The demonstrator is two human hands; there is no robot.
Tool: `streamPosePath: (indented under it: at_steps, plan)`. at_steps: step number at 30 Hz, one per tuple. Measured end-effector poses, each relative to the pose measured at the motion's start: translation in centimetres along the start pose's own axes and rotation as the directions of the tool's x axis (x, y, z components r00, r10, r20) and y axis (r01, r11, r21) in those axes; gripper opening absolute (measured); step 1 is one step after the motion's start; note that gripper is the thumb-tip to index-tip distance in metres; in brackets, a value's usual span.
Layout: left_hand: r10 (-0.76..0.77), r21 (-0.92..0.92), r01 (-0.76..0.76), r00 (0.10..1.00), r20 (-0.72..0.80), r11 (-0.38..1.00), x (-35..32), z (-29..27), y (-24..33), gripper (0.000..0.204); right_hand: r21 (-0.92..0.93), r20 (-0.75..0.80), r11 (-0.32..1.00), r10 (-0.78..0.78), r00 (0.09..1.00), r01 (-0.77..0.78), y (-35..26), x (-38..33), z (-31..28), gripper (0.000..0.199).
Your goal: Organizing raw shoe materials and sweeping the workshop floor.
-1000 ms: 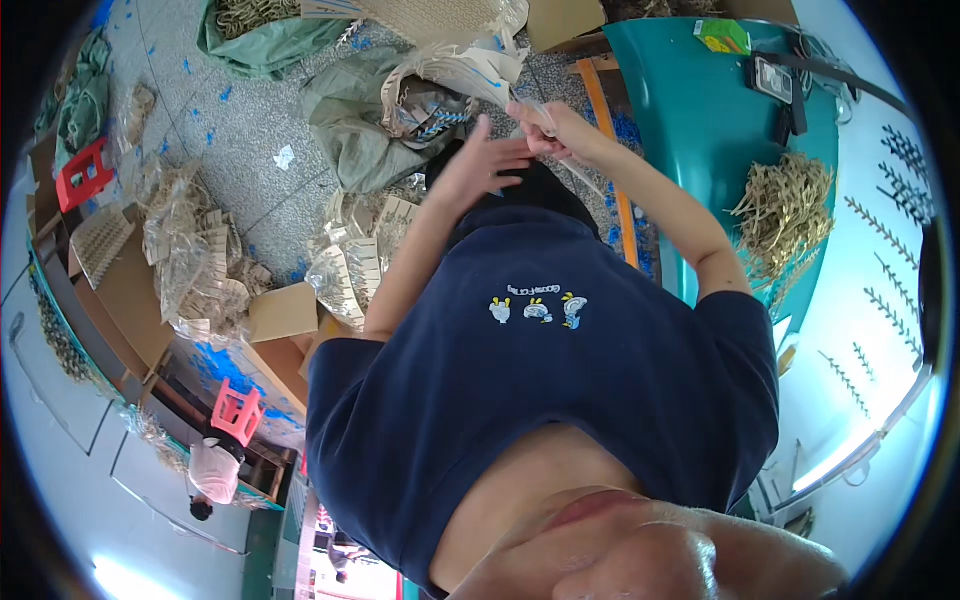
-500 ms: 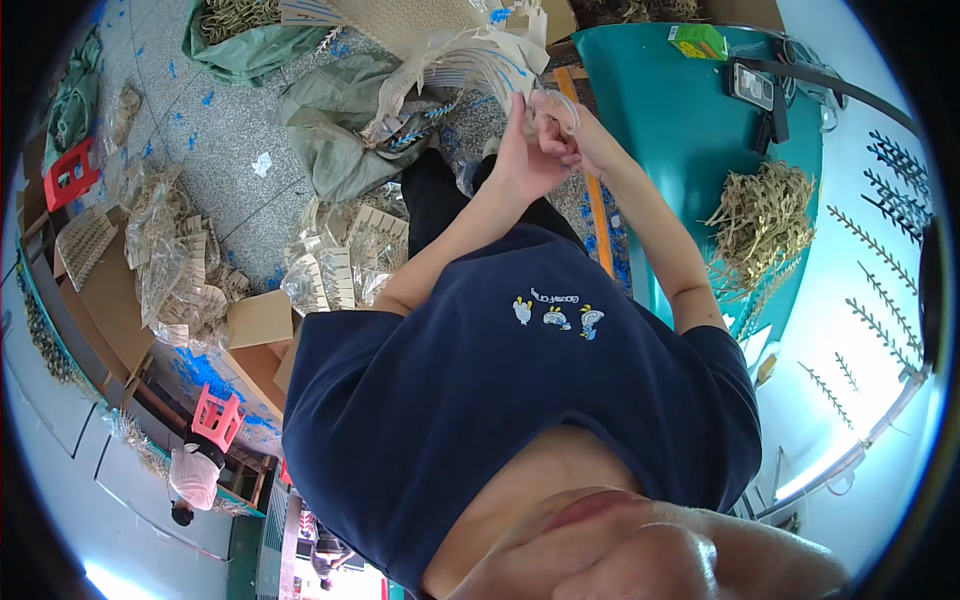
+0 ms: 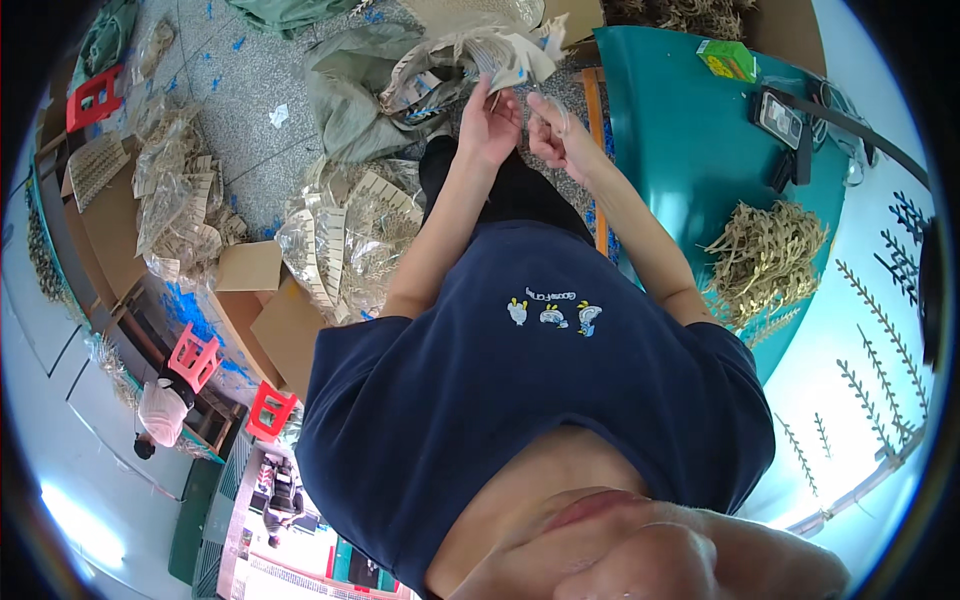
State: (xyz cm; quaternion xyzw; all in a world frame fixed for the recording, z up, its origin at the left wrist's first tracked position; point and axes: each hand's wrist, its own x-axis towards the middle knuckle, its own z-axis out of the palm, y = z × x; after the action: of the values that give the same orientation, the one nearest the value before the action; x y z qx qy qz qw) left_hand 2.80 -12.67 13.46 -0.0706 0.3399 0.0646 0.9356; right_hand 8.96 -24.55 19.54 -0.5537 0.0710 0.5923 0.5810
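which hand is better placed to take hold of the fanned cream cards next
Probably the left hand: its fingertips appear to reach the cream cards, while the right hand sits slightly lower, loosely curled.

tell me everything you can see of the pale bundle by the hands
The pale bundle looks like layered, card-like strips, cream with blue marks and a ragged right end. It curves in an arc beyond the left hand, seen partly in front of a grey-green sack. Whether that hand touches its lower edge is unclear.

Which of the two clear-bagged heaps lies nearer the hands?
The right heap, beside the left forearm; the other heap lies farther left.
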Motion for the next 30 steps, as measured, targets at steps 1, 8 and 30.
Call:
streamPosePath:
  at_steps: [1,8,30]
  plan:
    - [-0.004,0.003,0.004,1.000,0.000,1.000,0.4,-0.4,-0.2,0.023,0.046,-0.034,0.999,0.013,0.999,-0.012,0.1,0.0,-0.2,0.043]
    - [0.525,0.675,-0.490,0.833,0.176,0.551,-1.6,3.1,-0.7,0.024,0.005,-0.071,0.998,-0.068,0.995,0.069,1.8,-0.3,-0.1,0.043]
    - [0.417,0.689,-0.446,0.881,0.224,0.571,-5.9,2.5,1.4,0.021,0.334,-0.058,0.922,-0.188,0.980,0.196,5.0,-1.0,5.0,0.042]
